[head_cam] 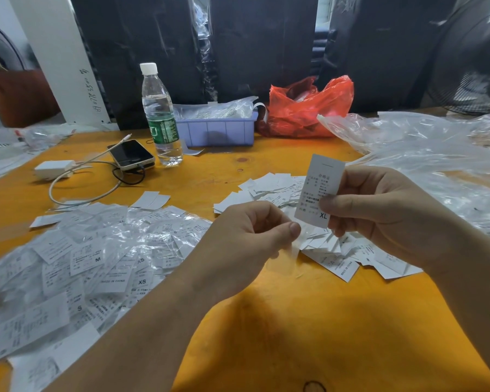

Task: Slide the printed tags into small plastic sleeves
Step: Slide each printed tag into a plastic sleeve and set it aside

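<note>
My right hand (385, 213) pinches a white printed tag (320, 188) marked XL and holds it upright above the table. Just left of it, my left hand (238, 244) pinches the top of a small clear plastic sleeve (286, 257) that hangs down from thumb and fingers. The tag's lower edge is close to the sleeve's top; the two are apart. Under both hands lies a heap of loose bare tags (337, 258). At the left spreads a pile of tags in sleeves (96, 264).
On the orange table (294, 321) stand a water bottle (160, 114), a phone (132, 154) with charger and cable (54, 169), and a purple tray (218, 131). A red plastic bag (309, 108) lies behind; clear plastic bags (436, 154) fill the right side.
</note>
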